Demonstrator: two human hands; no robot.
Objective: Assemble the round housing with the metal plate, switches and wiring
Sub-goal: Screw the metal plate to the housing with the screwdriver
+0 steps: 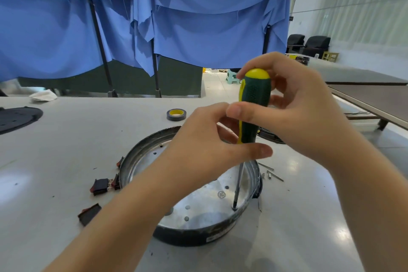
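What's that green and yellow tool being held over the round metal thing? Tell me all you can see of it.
It is a screwdriver with a thick dark green handle, textured grip, yellow cap and yellow side stripe, and a thin grey metal shaft. It stands nearly upright, tip down in a hole near the rim of the metal plate inside the round housing. The right hand grips the handle; the left hand pinches its lower end.
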